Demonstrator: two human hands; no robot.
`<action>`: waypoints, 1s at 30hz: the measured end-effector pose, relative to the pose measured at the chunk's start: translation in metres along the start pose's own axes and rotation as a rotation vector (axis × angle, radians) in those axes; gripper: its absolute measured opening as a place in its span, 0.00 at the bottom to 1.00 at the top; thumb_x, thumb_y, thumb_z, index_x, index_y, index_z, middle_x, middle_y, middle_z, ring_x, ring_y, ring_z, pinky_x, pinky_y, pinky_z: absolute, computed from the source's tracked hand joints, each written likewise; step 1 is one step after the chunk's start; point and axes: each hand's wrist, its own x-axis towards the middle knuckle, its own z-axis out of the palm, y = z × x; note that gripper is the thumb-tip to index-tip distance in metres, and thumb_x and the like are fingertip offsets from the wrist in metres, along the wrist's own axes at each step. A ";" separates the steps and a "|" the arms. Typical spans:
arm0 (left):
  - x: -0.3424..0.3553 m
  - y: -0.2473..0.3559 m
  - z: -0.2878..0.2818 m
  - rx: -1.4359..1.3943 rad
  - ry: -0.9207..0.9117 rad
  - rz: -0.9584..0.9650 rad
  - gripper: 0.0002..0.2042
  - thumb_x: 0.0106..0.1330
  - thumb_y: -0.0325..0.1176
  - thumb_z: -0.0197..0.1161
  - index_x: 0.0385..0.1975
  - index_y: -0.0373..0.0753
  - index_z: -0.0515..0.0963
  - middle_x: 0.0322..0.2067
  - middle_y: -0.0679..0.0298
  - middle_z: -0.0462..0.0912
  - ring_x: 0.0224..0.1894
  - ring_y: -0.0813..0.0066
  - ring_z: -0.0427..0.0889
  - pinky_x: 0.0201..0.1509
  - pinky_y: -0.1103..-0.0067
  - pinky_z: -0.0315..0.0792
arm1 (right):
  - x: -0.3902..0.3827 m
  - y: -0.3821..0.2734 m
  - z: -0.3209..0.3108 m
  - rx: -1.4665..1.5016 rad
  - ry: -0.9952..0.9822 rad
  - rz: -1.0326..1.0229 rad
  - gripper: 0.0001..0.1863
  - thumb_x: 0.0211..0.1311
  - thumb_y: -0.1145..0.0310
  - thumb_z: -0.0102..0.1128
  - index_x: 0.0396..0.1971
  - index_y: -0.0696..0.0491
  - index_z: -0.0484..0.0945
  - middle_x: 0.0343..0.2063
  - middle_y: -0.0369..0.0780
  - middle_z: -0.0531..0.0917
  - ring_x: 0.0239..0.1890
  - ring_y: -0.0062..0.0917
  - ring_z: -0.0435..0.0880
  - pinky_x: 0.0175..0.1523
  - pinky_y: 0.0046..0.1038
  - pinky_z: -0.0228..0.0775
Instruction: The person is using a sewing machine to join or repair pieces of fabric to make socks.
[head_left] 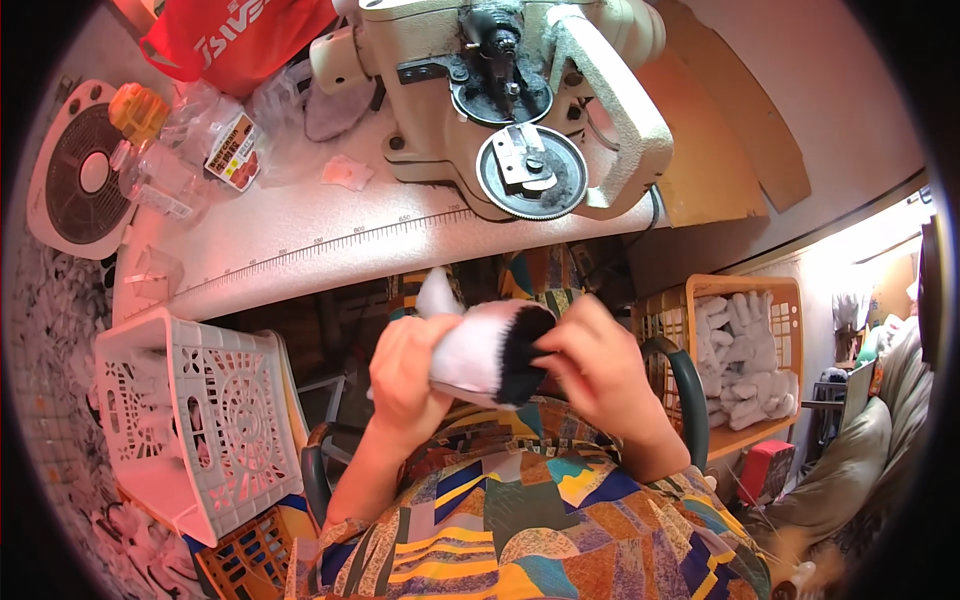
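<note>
My left hand is closed on a soft white fabric piece held over my lap, with a pale pointed part sticking up behind my fingers. The piece's right end shows black fur with a jagged edge. My right hand has its fingers curled in at that black end, thumb and fingertips pinched on it, slightly blurred. Above both hands stands a beige sewing machine with two round discs, on a white table with a printed ruler along its front edge.
A white plastic crate is at left, an orange crate of white glove-like pieces at right. On the table lie a fan, plastic bags and containers, and a red bag. Chair arms flank me; cardboard is behind the machine.
</note>
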 end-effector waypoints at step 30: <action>-0.019 0.041 0.046 -0.682 0.092 -0.440 0.23 0.52 0.15 0.54 0.51 0.30 0.64 0.46 0.56 0.66 0.48 0.68 0.72 0.55 0.77 0.68 | -0.025 -0.015 0.050 0.374 0.519 -0.106 0.18 0.41 0.79 0.76 0.23 0.49 0.72 0.22 0.33 0.77 0.22 0.23 0.74 0.28 0.24 0.61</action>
